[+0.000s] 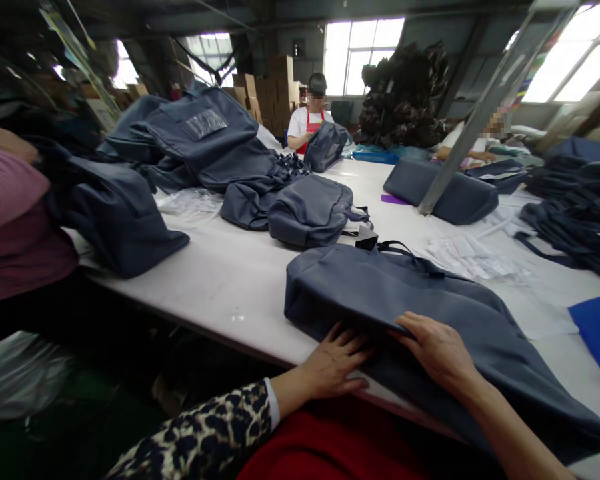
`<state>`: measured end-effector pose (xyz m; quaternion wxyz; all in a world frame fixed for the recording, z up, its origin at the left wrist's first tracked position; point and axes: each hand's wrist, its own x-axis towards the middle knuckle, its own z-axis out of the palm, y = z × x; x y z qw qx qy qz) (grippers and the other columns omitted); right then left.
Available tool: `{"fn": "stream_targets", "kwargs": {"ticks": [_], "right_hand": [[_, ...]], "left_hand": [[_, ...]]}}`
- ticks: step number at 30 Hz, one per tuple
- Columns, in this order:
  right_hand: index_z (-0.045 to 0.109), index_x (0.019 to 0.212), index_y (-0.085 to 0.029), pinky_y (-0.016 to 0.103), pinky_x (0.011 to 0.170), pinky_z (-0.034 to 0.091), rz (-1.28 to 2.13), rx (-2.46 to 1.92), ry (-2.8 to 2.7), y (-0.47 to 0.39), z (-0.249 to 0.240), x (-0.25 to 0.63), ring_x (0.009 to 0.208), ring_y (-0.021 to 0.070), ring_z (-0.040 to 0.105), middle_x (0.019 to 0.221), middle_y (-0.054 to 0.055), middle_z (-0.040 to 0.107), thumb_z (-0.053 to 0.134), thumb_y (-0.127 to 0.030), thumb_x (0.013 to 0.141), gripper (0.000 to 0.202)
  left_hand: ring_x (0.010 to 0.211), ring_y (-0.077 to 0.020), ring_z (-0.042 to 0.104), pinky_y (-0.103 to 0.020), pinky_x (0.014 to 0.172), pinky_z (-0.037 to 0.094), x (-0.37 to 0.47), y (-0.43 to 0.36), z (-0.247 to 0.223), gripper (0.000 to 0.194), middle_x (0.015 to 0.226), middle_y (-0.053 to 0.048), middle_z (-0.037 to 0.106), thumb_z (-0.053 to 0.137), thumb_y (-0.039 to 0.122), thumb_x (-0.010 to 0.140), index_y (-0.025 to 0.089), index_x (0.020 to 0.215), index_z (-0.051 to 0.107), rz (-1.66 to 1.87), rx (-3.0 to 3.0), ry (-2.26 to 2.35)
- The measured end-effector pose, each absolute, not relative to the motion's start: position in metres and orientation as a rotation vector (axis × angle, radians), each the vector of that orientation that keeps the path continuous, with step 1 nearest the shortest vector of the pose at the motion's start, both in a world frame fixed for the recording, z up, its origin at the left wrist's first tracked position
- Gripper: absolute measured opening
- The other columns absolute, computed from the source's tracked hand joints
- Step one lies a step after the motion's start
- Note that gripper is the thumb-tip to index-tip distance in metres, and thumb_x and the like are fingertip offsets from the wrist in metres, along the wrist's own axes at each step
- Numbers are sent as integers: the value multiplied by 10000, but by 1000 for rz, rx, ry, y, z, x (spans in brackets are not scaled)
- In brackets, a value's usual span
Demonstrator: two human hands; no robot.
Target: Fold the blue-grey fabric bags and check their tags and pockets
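A large dark blue bag (425, 293) lies on its side along the table's near edge, its black handle at the far side. My left hand (335, 363) rests against the bag's near side with the fingers spread, the fingertips partly in shadow under the bag's upper edge. With the thumb and fingers closed on that upper edge, my right hand (435, 347) grips the bag near its middle. The underside of the bag is hidden.
A metal post (470, 120) rises from the white table (215, 280). Beyond my bag lie a blue backpack (310, 207), piled bags (200, 133) and clear plastic packets (470, 257). A co-worker in a red apron (314, 123) stands opposite; a person in a pink sleeve (10, 187) is at left.
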<state>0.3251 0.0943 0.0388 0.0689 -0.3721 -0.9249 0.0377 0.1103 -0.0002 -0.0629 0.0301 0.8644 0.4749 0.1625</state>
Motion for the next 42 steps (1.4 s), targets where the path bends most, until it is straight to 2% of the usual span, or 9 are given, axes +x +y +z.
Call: {"fn": "stream_targets", "kwargs": {"ticks": [3,7,13,16,19,25,33,38,42], "right_hand": [[610,900,-258,288,678,423,-9,-1069,-2748,67,22,321,811,189,616,852,3,638,524,-198,914,105],[606,997,-245,306,693,438,-105,-1080,-2654,30,-12,318,796,198,598,883,23,655,496,-158,919,161],[582,1194,-229,349,765,460,-177,-1171,-2556,11,-43,318,865,246,595,947,57,672,514,-145,901,313],[579,1225,-217,357,802,455,-156,-1172,-2549,12,-47,322,882,254,581,952,68,659,510,-168,917,319],[570,1239,-214,356,819,452,-92,-1155,-2533,14,-50,325,877,252,560,941,67,648,481,-203,949,303],[620,1170,-226,348,760,461,56,-1203,-2493,21,-46,326,860,242,567,904,59,635,433,-320,995,273],[677,1033,-280,310,677,480,316,-1209,-2464,33,-38,331,801,208,602,844,28,623,448,-469,984,301],[681,1020,-265,332,705,498,347,-1227,-2496,37,-41,332,824,221,607,870,34,628,519,-550,935,339],[659,1119,-232,350,755,526,297,-1155,-2563,36,-36,326,868,235,617,913,57,636,516,-577,925,422]], "left_hand": [[1400,-280,334,-529,1176,226,109,1,-68,730,1511,-51,433,572,589,885,280,1502,334,512,2640,1479],[1293,-279,470,-477,1124,316,110,1,-75,621,1388,-74,562,544,595,897,263,1417,474,528,2575,1462],[1266,-290,506,-466,1113,330,108,6,-73,508,1334,-105,597,557,534,911,231,1319,567,567,2570,1396],[1227,-273,534,-421,1081,390,100,1,-64,474,1296,-123,613,606,417,901,176,1307,563,580,2594,1369],[1097,-210,596,-341,992,470,89,-13,-52,267,1164,-103,670,546,253,939,160,1175,628,640,2671,1357],[1319,-178,465,-364,1203,285,80,-27,-38,334,1370,-54,586,456,146,989,160,1306,560,798,3021,1236],[1365,-157,414,-372,1221,240,74,-5,-39,384,1450,9,516,393,168,1010,259,1362,519,684,3164,1211],[1210,-159,497,-349,1098,318,84,8,-33,314,1339,2,594,357,184,1023,273,1216,588,605,3161,1266],[930,-180,540,-351,939,365,91,14,-35,264,1000,-40,665,364,178,1016,204,960,621,674,3175,1292]]}}
